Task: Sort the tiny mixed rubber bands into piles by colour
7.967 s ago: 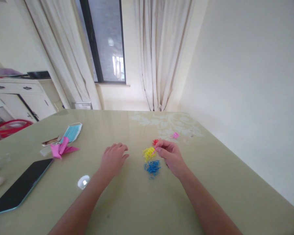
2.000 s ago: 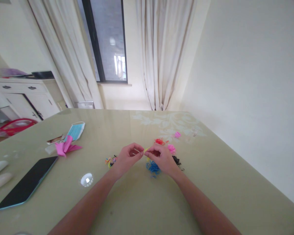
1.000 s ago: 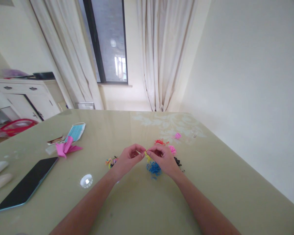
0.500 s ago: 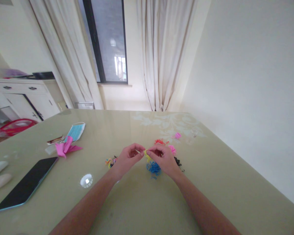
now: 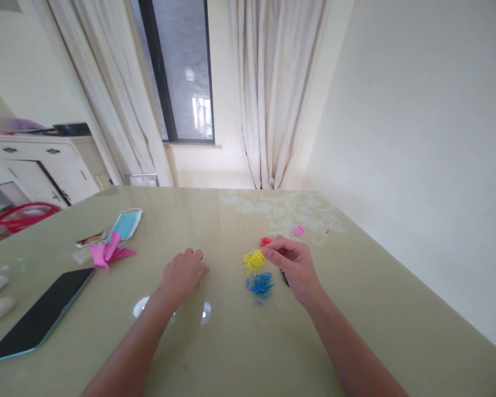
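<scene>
The right hand (image 5: 295, 266) (pinched) is beside the yellow pile (image 5: 253, 261).

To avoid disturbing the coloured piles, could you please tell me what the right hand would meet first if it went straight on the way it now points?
Probably the loose yellow pile of thin bands, though the right hand's height above it is unclear.

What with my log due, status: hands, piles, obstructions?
Right hand pinched beside yellow pile, contents unclear. Left hand palm-down, apart. Right hand partly hides black pile.
</scene>
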The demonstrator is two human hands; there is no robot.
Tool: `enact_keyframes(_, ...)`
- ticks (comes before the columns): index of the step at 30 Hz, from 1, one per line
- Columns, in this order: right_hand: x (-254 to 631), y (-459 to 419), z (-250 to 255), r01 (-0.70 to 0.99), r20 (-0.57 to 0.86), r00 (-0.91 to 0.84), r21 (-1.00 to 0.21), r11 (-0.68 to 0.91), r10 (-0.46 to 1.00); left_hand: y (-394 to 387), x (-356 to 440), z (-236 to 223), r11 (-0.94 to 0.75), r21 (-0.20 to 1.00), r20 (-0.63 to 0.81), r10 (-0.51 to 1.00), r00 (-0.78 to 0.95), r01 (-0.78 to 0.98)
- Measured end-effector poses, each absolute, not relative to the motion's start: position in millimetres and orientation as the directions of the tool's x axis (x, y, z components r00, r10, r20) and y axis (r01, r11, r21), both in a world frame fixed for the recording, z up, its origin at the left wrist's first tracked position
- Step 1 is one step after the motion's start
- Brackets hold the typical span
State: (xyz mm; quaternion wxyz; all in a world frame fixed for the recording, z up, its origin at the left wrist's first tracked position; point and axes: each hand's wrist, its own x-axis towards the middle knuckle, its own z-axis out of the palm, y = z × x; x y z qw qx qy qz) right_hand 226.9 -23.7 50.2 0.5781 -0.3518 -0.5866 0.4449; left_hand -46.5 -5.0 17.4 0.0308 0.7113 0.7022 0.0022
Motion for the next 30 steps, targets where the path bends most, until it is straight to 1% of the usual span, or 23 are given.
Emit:
enact_keyframes(2, 229, -18, 45, -0.017, 0.37, -0.091, -0.929, 0.37, 0.925, -2, -50, 15, -0.027, 0.081, -0.084, 0.996, 0.034, 0.996)
enact_keyframes(4, 230, -10, 35, 0.15, 0.389, -0.106, -0.903, 0.402, 0.915, 1, -51, 14, -0.026, 0.134, -0.093, 0.995, 0.039, 0.991)
enact_keyframes(6, 230, -1, 23, 0.359, 0.42, -0.122, -0.826, 0.434, 0.899, 3, -52, 14, -0.02, 0.187, -0.081, 0.996, 0.036, 0.982)
enact_keyframes(8, 229, 7, 11, 0.52, 0.42, -0.148, -0.737, 0.432, 0.895, 4, -53, 13, -0.015, 0.212, -0.052, 0.998, 0.027, 0.977)
enact_keyframes(10, 228, 14, 2, 0.615, 0.389, -0.162, -0.679, 0.401, 0.907, 6, -53, 12, -0.017, 0.221, -0.013, 1.0, 0.021, 0.975)
enact_keyframes(12, 226, 19, -3, 0.674, 0.357, -0.155, -0.643, 0.363, 0.921, 7, -52, 11, -0.025, 0.255, 0.017, 1.0, 0.022, 0.967)
enact_keyframes(14, 226, 21, -6, 0.707, 0.338, -0.143, -0.624, 0.335, 0.93, 10, -52, 11, -0.044, 0.326, 0.037, 0.999, 0.033, 0.944)
enact_keyframes(17, 227, 21, -5, 0.704, 0.338, -0.131, -0.631, 0.328, 0.932, 14, -52, 11, -0.068, 0.452, 0.087, 0.996, 0.032, 0.889)
enact_keyframes(19, 227, 18, -2, 0.683, 0.355, -0.134, -0.644, 0.346, 0.925, 16, -52, 13, -0.068, 0.52, 0.125, 0.992, 0.003, 0.852)
enact_keyframes(22, 224, 11, 2, 0.648, 0.391, -0.167, -0.649, 0.4, 0.905, 19, -53, 15, -0.038, 0.605, 0.123, 0.991, -0.045, 0.796)
enact_keyframes(26, 217, 3, 4, 0.616, 0.415, -0.219, -0.643, 0.455, 0.883, 22, -57, 13, -0.02, 0.667, 0.076, 0.996, -0.041, 0.745)
enact_keyframes(30, 214, 1, 3, 0.611, 0.402, -0.229, -0.65, 0.453, 0.886, 26, -60, 9, -0.05, 0.694, 0.108, 0.994, -0.035, 0.719)
